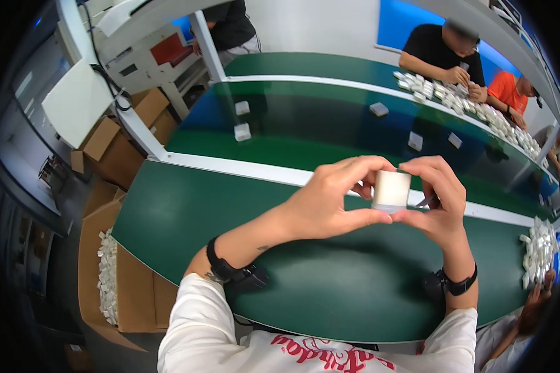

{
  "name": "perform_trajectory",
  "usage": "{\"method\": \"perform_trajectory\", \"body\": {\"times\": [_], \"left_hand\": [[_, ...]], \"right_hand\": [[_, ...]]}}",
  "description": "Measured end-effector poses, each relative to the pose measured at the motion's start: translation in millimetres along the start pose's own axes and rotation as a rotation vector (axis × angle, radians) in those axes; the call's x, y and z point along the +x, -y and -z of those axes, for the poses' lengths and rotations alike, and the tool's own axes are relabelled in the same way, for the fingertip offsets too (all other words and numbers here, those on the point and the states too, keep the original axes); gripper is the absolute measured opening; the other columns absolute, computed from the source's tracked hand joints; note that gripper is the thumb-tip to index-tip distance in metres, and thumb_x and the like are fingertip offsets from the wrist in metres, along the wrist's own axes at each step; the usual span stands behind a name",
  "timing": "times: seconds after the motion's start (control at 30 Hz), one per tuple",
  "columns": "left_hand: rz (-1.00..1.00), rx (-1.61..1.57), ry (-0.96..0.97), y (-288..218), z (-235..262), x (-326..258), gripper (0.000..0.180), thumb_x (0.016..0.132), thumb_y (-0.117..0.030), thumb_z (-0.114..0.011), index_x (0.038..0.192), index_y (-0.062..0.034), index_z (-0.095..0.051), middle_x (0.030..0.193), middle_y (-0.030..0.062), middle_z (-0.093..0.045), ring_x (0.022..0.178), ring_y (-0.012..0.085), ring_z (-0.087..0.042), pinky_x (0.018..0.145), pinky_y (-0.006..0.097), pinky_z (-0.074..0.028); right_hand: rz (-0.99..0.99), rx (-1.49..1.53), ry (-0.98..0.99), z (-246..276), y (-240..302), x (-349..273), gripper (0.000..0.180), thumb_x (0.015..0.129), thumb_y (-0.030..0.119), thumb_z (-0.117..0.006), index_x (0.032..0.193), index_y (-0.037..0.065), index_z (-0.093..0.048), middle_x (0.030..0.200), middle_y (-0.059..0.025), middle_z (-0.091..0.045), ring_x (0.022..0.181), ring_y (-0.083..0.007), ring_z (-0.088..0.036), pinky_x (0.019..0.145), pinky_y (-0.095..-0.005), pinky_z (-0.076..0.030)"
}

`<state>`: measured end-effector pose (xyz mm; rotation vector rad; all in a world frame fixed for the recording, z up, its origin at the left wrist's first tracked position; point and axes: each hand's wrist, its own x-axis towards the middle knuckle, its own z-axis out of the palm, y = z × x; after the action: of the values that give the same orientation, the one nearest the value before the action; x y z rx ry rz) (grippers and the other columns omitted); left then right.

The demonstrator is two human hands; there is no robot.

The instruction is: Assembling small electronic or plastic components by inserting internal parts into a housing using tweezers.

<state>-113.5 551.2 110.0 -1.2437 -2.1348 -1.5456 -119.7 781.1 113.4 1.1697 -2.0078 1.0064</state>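
White box [391, 190], seemingly light and stiff, sits pinched by its side faces between closed fingers of left hand [326, 202] and right hand [438, 199] above the green worktop [186, 211].

Bright, even overhead light; soft shadows fall on the green worktop [186, 211] under the forearms. The conveyor belt [330, 124] shows glossy sheen. Fisheye bending and black vignette at the corners.
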Motion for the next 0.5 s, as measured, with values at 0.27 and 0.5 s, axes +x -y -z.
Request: {"method": "perform_trajectory", "body": {"times": [0.27,0.5], "left_hand": [[0.049,-0.033,-0.043,4.0,-2.9,-3.5,0.059,0.079,-0.010,-0.079,0.130,-0.0005,-0.050,0.105,0.0083,-0.064,0.093,0.0157,-0.064,0.084,0.032,-0.055],[-0.081,0.110,-0.086,0.8,-10.8,-3.5,0.055,0.077,-0.013,-0.078,0.125,0.0002,-0.053,0.093,0.0101,-0.059,0.082,0.0199,-0.060,0.074,0.031,-0.054]], "right_hand": [[-0.208,0.082,-0.020,-7.5,-0.5,-4.3,0.077,0.059,0.045,-0.088,0.119,0.004,-0.064,0.100,-0.0055,-0.059,0.070,-0.0067,-0.048,0.048,-0.0210,-0.028],[-0.428,0.294,-0.022,-11.4,9.3,-11.8,0.061,0.069,0.016,-0.085,0.122,0.002,-0.059,0.076,-0.0022,-0.066,0.060,-0.0010,-0.050,0.048,-0.0170,-0.032]]}}
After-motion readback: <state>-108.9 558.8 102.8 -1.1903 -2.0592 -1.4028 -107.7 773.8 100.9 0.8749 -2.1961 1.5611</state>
